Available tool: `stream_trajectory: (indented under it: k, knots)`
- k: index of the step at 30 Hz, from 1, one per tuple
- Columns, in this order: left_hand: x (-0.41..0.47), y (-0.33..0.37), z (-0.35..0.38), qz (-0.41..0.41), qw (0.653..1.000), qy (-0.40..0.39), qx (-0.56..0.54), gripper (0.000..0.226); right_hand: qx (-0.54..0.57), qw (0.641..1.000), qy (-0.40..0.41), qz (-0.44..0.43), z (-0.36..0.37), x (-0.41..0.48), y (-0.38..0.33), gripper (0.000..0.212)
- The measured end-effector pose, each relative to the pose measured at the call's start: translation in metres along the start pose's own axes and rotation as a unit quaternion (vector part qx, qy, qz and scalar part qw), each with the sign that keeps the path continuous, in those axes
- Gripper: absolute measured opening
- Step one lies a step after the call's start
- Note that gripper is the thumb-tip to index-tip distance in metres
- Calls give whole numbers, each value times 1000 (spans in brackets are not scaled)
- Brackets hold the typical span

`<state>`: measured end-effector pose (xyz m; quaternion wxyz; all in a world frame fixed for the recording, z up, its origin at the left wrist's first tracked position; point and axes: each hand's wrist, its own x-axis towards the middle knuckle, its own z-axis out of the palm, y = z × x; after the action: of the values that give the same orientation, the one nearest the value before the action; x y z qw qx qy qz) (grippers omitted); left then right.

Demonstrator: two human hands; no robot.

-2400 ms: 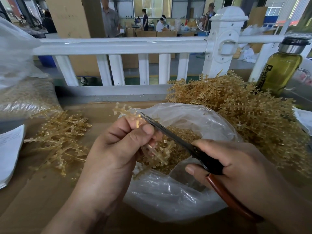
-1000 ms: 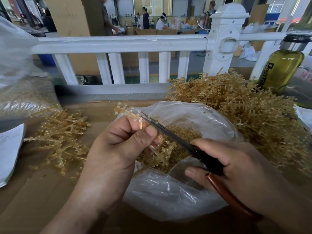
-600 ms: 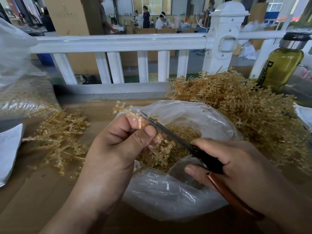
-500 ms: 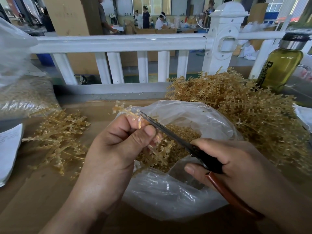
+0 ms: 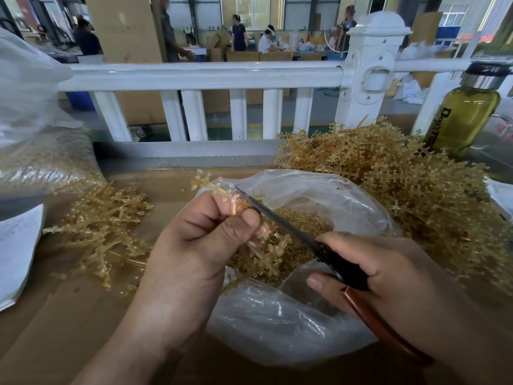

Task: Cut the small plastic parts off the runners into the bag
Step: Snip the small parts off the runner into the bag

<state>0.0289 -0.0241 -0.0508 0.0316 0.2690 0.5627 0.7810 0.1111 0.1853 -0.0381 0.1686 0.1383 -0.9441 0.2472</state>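
- Left hand is pinched tight on one runner, thumb pressed against the curled fingers, right over the bag.
- Right hand is wrapped round the scissors. The blades read as one dark line, so shut or nearly shut; I can't tell if there's a gap.
- Danger one: the blade runs right alongside that thumb, touching or just beside it. A hurried squeeze or a slip of the runner could nick skin.
- Danger two: the runner's far tip sticks out around the bag's far-left rim. Parts snipped up there could drop onto the table, not into the bag.
- Danger three: hard little pieces can spring off under the blades and fly past the soft, sagging bag mouth.
- Danger four: the grip is a pinch near the top end, so the lower length hangs free and could twist and put the cut on the runner instead of the gate.
- Cut parts are heaped inside the bag, directly below the work.
- Orientation: the runner's long axis runs diagonally, its tip pointing away and left, its lower end dipping toward the person and right into the bag mouth.
- The scissors cross it from lower right, point aimed up-left at the pinch.
- An uncut pile waits just right of the bag.
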Motion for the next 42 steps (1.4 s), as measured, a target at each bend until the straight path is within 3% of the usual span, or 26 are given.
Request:
stream_trajectory:
  k: [15, 25, 42]
  knots:
    - [1, 0, -1, 20, 999, -30, 20, 7, 5, 1000, 23, -7, 1, 0, 2, 30]
    - [-2, 2, 1, -17, 1000, 15, -22, 13, 3, 1000, 29, -6, 2, -1, 1, 28]
    - [-3, -2, 4, 39, 999, 32, 1, 8, 11, 999, 32, -6, 2, -1, -2, 32]
